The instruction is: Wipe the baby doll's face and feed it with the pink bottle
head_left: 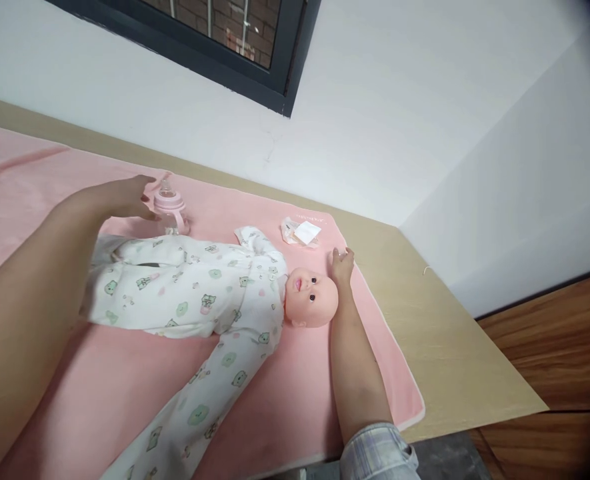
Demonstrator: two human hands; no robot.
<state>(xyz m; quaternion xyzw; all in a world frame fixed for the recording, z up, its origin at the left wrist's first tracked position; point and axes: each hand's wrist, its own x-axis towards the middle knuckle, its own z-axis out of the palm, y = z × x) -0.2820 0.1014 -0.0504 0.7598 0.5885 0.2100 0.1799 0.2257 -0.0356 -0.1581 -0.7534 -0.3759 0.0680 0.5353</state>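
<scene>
A baby doll [311, 298] lies on its back in a white sleepsuit [205, 280] printed with green and pink figures, its head toward the right. My left hand [133, 197] is beside a clear baby bottle with a pink collar and handle [169, 205], which stands beyond the doll's body. Its fingers are spread at the bottle's near-left side; whether they touch it I cannot tell. Past the doll's head, my right hand [343, 265] is low over the blanket with bent fingers closed around something small and pale, mostly hidden.
A pink blanket [295, 387] covers most of the tan tabletop [455, 360]. Behind the doll's head lies a small clear wrapper with a white square [307, 232]. White walls and a dark-framed window [285, 100] bound the far side; wood panelling [555, 347] stands at the right.
</scene>
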